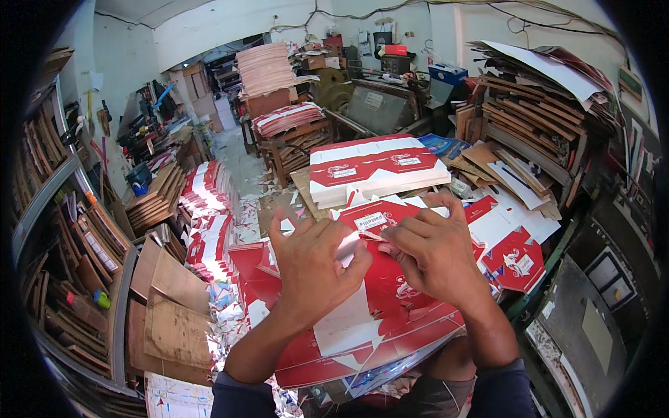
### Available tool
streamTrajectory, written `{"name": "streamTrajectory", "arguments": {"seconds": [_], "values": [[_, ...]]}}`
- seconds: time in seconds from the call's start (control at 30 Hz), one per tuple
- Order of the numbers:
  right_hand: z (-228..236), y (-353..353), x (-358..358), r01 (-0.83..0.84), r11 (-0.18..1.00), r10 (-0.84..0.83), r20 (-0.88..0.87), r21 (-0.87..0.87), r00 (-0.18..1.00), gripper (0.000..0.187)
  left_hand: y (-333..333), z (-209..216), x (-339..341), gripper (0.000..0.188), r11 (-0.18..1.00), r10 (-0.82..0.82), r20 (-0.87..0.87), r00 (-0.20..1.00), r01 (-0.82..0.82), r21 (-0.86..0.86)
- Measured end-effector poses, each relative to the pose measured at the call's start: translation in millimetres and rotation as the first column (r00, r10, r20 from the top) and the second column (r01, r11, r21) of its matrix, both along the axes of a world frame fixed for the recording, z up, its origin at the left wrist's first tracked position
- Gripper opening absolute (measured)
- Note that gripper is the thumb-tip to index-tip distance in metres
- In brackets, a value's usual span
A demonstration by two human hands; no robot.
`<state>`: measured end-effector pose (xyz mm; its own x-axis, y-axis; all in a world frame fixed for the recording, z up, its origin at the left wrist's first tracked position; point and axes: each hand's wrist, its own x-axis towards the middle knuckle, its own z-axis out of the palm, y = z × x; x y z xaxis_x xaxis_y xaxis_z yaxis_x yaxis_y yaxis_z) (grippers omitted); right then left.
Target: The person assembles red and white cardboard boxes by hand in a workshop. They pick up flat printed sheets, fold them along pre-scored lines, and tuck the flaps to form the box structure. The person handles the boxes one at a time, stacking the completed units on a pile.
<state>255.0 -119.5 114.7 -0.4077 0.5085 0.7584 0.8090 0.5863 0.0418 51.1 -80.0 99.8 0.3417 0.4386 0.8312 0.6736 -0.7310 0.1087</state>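
Observation:
Both my hands are over a red and white printed die-cut box blank in the middle of the work surface. My left hand is closed on the white part of the blank, its thumb pointing right and its index finger blurred. My right hand pinches the torn-looking edge of the blank between thumb and fingers. Below my hands lies a larger red and white printed sheet with cut flaps. Just beyond them, a neat stack of box blanks rests on a board.
Bundles of red and white blanks stand on the floor at left, among paper scraps. Loose red and white sheets lie at right. Beyond them rises a pile of wooden cutting boards. A shelf lines the left side; a grey machine stands at right.

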Motion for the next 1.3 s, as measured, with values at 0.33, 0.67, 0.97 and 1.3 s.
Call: {"name": "streamTrajectory", "arguments": {"seconds": [0.33,0.67,0.97,1.3], "values": [[-1.1,-4.2,3.3,-0.061,0.996,0.070,0.173,-0.058,0.983,0.019,25.0,-4.5,-0.8,0.015,0.994,0.086,-0.024,0.996,-0.087,-0.069],[67.5,48.9,29.9,0.005,0.341,0.026,0.015,-0.940,1.000,0.058,4.8,-6.5,-9.8,0.021,0.995,-0.088,-0.065,0.994,0.091,0.042],[24.8,65.3,14.4,-0.432,0.015,0.372,-0.396,-0.902,0.839,0.024,-5.9,-6.5,-15.5,0.030,0.992,-0.117,-0.088,0.989,0.120,0.035],[64.6,3.8,86.3,-0.595,0.804,0.303,-0.861,0.001,0.408,0.019,-0.6,-9.7,-27.5,0.031,0.996,-0.068,-0.037,0.997,0.070,0.049]]}}
